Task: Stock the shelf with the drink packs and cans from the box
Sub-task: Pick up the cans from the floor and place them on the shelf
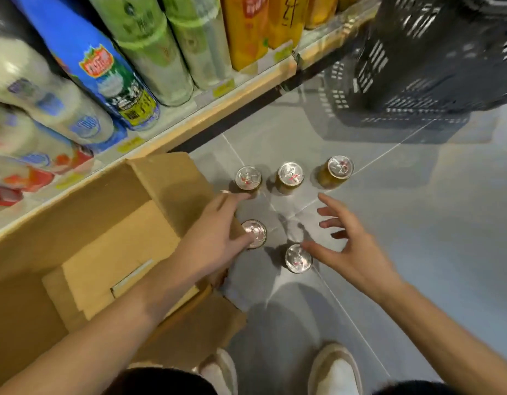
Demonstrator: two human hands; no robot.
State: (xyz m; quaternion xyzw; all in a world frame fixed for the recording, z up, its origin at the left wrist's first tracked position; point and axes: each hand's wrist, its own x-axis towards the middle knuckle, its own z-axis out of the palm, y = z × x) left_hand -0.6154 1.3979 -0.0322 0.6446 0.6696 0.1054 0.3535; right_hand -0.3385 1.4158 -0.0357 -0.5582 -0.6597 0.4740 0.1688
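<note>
Reaching down over the floor (417, 223), both hands are closing in on five cans standing upright on the grey tiles beside the open box (104, 238). Three cans are standing in a far row, the first (248, 178), the second (290, 174) and the third (340, 167), each apart from its neighbour, probably set out this way so each is easy to grab. The left hand (215, 232) is wrapping its fingers round the near-left can (254, 233), thumb side pressing against the lid rim, though a full grip is hard to confirm (the palm is covering the can's body). The right hand (352, 246) is hanging open with fingers spread, its thumb tip just beside the near-right can (298, 258) and gripping nothing.

Sitting along the left, the shelf (218, 109) is already holding bottles and cartons, blurred so their labels are not readable. A dark basket (432, 52) is standing at the far right, cut off by the frame edge. Box flaps are hiding whatever is inside, so remaining stock cannot be judged. Two pale shoes are showing at the bottom edge.
</note>
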